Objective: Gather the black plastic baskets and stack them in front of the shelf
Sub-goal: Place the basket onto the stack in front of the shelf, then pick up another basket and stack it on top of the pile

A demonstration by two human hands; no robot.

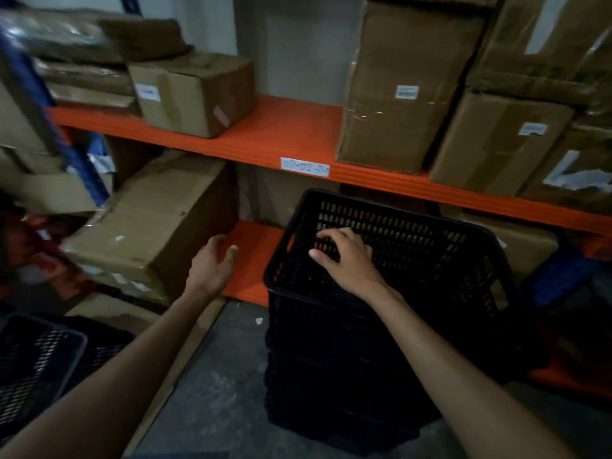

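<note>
Counting first, I see one stack of black baskets [347, 359] standing on the grey concrete floor [215, 392] just in front of the shelf [265, 140]; how many are nested in it I cannot tell, since the lower rims blur together in the dim light. A second group of black baskets [36, 362] sits at the lower left edge, at least one, motion-blurred. On the upper orange board I count one cardboard box [195, 94] left of the gap and at least three more to the right, the nearest being a tall box [397, 94]. Below, a large dented carton [159, 226] lies tilted on the lower orange level. A white label [305, 167] is stuck to the front beam, its text unreadable. The room is a dim storeroom with a pale wall behind the rack and a blue upright at left. My right hand [347, 260] reaches into the top basket, fingers curled loosely against its perforated inner wall, gripping nothing firmly as far as I can see. My left hand [212, 263] hovers half open beside the carton, holding nothing.
</note>
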